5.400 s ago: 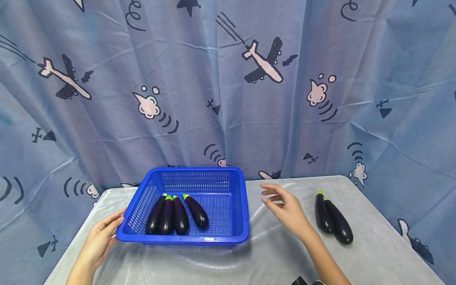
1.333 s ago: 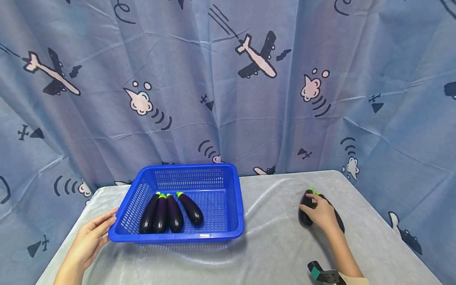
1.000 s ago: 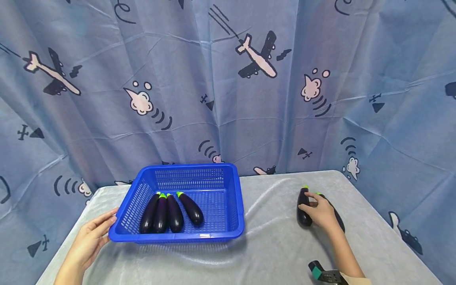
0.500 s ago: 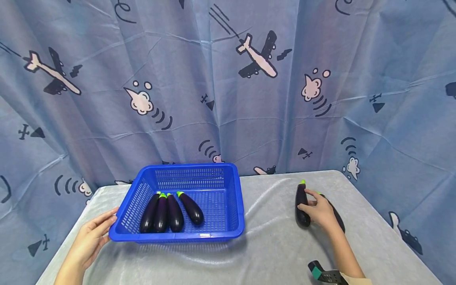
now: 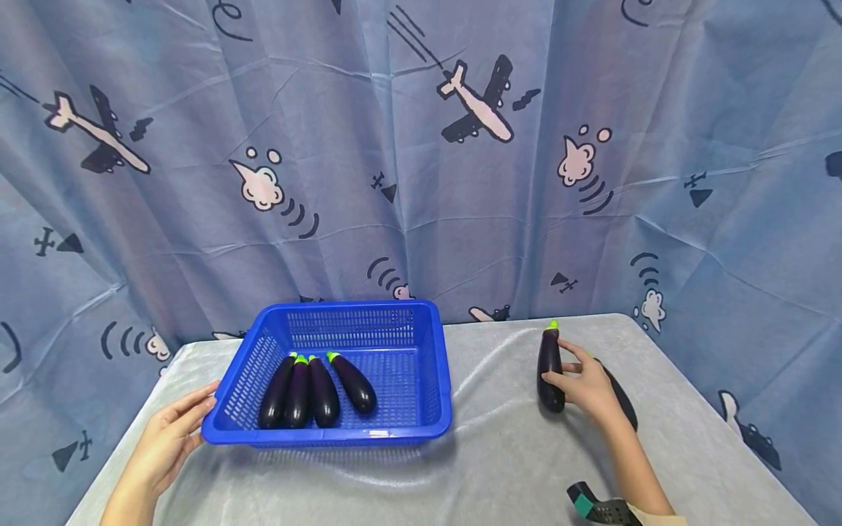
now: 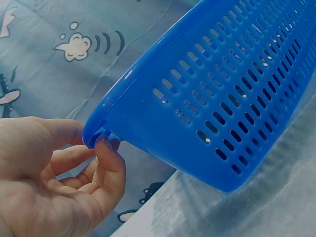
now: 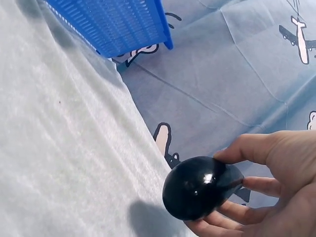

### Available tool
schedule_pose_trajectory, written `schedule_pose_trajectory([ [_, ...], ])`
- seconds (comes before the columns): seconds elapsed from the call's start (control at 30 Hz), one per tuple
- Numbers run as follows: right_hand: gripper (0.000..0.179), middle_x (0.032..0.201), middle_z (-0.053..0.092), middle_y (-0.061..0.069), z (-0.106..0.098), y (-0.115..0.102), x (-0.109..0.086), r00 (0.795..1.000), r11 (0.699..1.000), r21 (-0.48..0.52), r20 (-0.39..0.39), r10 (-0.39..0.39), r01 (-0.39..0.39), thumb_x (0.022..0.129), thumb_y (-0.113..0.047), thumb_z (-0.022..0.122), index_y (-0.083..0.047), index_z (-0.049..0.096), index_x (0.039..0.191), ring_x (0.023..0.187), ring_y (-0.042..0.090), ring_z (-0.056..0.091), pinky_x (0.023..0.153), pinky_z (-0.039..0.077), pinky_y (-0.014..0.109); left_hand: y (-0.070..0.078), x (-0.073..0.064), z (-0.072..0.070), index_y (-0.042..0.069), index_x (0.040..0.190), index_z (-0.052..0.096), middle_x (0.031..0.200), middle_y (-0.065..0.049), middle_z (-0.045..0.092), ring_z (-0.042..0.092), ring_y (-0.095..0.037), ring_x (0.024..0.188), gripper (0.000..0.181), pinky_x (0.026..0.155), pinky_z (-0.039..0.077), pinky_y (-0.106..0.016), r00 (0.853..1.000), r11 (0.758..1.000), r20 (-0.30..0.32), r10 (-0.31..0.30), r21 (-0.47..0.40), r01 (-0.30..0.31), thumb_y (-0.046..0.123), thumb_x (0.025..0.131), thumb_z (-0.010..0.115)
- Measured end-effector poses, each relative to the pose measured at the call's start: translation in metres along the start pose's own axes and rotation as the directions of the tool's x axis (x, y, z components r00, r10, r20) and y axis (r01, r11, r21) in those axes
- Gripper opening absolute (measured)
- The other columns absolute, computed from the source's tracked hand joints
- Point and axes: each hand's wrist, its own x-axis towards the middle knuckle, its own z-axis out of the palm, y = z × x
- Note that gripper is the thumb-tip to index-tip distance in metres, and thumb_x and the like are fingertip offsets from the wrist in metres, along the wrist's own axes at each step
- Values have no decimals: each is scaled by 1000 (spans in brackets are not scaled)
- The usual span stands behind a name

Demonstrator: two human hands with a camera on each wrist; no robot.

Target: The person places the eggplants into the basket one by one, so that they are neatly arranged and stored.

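A dark purple eggplant (image 5: 550, 372) with a green tip is held in my right hand (image 5: 588, 385), thumb on one side and fingers on the other. In the right wrist view the eggplant's rounded end (image 7: 197, 190) faces the camera, its shadow on the cloth beside it. A second eggplant (image 5: 621, 398) lies on the table, partly hidden behind that hand. My left hand (image 5: 172, 438) pinches the left rim of a blue plastic basket (image 5: 342, 436); the left wrist view shows thumb and fingers at the rim (image 6: 111, 111). Inside the basket several eggplants (image 5: 299, 394) lie toward the left.
A pale grey cloth covers the table (image 5: 500, 467). Behind it hangs a blue curtain (image 5: 408, 183) printed with airplanes. A dark strap with a green patch (image 5: 595, 505) sits by my right wrist.
My right hand came over from beside the basket to the pair of eggplants. It gripped the left one and has lifted it up and leftward, away from the other. My left hand stays at the rim.
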Motion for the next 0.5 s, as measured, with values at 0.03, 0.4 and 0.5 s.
schedule_pose_trajectory([
  [0.03, 80, 149, 42, 47, 0, -1, -1, 1000, 1000, 7, -1, -4, 4, 101, -12, 68, -1, 22, 166, 128, 57, 57, 84, 64, 47, 0, 0, 0, 43, 107, 76, 111, 22, 73, 71, 0, 98, 43, 78, 61, -23, 1000, 1000, 0, 0, -1, 0, 9, 112, 51],
  [0.4, 80, 149, 44, 44, 5, -13, -7, 998, 997, 50, 22, -54, 53, 101, -12, 69, -2, 24, 166, 129, 55, 57, 87, 63, 45, 0, 0, 0, 44, 106, 76, 111, 23, 72, 71, 0, 98, 42, 78, 61, -23, 1000, 1000, -5, -8, 4, 8, 10, 111, 52],
  [0.5, 80, 150, 44, 44, 6, -17, -9, 998, 997, 54, 27, -53, 52, 102, -13, 69, -3, 23, 167, 130, 54, 57, 90, 63, 46, -1, 0, 0, 44, 106, 76, 111, 23, 73, 71, 0, 99, 42, 78, 61, -23, 1000, 1000, -3, -5, 5, 5, 10, 111, 52],
])
